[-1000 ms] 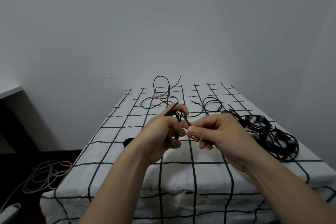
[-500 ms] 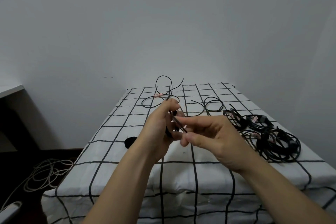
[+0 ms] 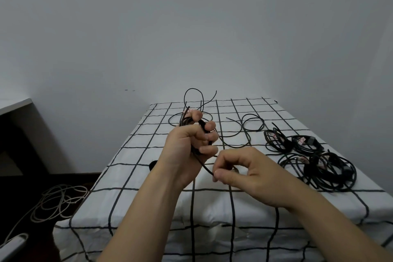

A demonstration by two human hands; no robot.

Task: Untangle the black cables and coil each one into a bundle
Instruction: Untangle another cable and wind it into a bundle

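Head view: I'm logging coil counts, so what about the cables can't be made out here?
Head view, black cable coil: fingers of the left hand cover it, loops uncountable.
Head view, its end: hidden inside the pinch of the right hand.
Head view, dark object: mostly behind the left forearm.
Head view, cable pile at the right: overlapping strands too fine to separate.

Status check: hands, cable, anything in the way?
Left hand grips the part-coiled black cable. Right hand pinches its free strand. Loose cables lie uncoiled farther back; coiled bundles at right, clear of hands.
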